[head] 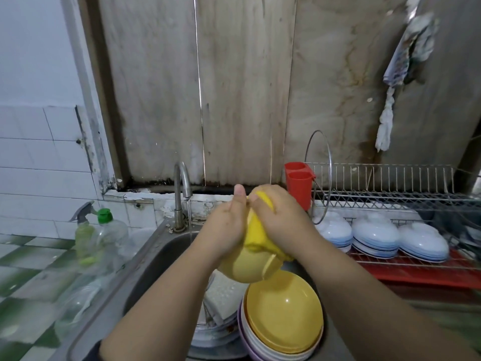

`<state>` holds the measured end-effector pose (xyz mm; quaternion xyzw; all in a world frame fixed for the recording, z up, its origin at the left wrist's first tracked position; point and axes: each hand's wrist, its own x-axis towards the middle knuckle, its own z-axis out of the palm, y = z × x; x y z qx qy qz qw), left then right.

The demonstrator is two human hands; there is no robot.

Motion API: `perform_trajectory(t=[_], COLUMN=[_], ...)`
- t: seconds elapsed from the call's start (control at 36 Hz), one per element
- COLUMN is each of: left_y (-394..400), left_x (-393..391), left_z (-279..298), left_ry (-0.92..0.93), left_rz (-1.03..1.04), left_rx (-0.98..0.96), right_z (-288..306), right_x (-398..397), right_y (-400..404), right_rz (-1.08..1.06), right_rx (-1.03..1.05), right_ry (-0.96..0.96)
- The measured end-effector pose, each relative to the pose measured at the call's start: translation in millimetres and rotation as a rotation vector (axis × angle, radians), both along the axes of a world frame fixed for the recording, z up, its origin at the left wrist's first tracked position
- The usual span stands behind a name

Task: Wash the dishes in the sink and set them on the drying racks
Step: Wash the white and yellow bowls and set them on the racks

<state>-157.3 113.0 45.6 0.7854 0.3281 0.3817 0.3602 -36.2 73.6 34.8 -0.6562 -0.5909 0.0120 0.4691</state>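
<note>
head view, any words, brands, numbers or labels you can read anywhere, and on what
None can be read.
Green-capped bottle: clear, no readable label.
Spray bottle: blurred, no text legible.
Patterned cloth on the wall: print too blurred to read.
Red cup holder and yellow bowl: plain.

Both hands above sink (145, 259): left hand (226, 225) grips yellow bowl (247, 269), right hand (281, 217) presses yellow sponge (263, 238) on it; tap (182, 183) running behind sink.
</note>
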Motion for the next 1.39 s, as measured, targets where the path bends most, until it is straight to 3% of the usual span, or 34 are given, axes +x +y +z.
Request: perform_trajectory(t=[0.03,0.06,0.08,0.17,0.22,0.36,0.44,0.58,0.67,0.78,0.83,0.89,0.97,1.03,1.08,1.14,1.22,1.33,1.39], left_y=[1,2,2,2,4,6,0,-18,-28,-5,5,3,-13,-25,-29,-20,-2,-13,-30], left_x=[0,0,0,-2,-2,7,13,36,47,35,31,34,44,45,40,32,23,32,32], left_z=[0,0,-1,-3,-3,-4,-6,-21,-27,-12,2,9,-3,-18,-20,-11,10,-3,-17], left_ry=[0.000,0.000,0.008,-0.048,-0.182,-0.374,-0.541,-0.671,-0.613,-0.618,-0.691,-0.765,-0.676,-0.654,-0.617,-0.615,-0.797,-0.661,-0.590], left_rz=[0.003,0.001,-0.010,-0.071,-0.101,-0.061,0.009,0.258,0.162,-0.143,-0.157,-0.087,0.098,0.089,-0.010,-0.133,-0.200,0.080,0.102], left_rx=[0.001,0.003,0.002,-0.047,-0.168,-0.285,-0.389,-0.283,-0.314,-0.701,-0.757,-0.686,-0.319,-0.196,-0.306,-0.528,-0.755,-0.329,-0.206], right_z=[-1,1,3,5,1,-18,-27,-33,-34,-12,-3,-1,-9,-13,-13,-12,-4,-12,-20], right_x=[-5,-3,1,24,36,35,33,8,11,49,55,47,20,9,13,29,41,18,4], right_y=[1,3,4,0,-2,-6,-9,-7,-5,-14,-14,-12,-6,-8,-13,-16,-16,-12,-12], right_rz=[-0.001,0.022,0.055,0.182,0.291,0.296,0.216,0.169,0.152,0.229,0.253,0.237,0.207,0.229,0.231,0.236,0.257,0.215,0.205], right_rx=[0.029,0.005,-0.057,-0.220,-0.226,-0.105,-0.146,-0.123,-0.030,-0.048,-0.105,-0.090,-0.019,0.012,0.020,0.056,-0.026,-0.041,-0.047], right_ry=[-0.089,-0.055,0.100,0.817,1.104,1.382,1.568,1.881,1.893,1.661,1.570,1.589,1.795,1.876,1.853,1.709,1.597,1.795,1.882])
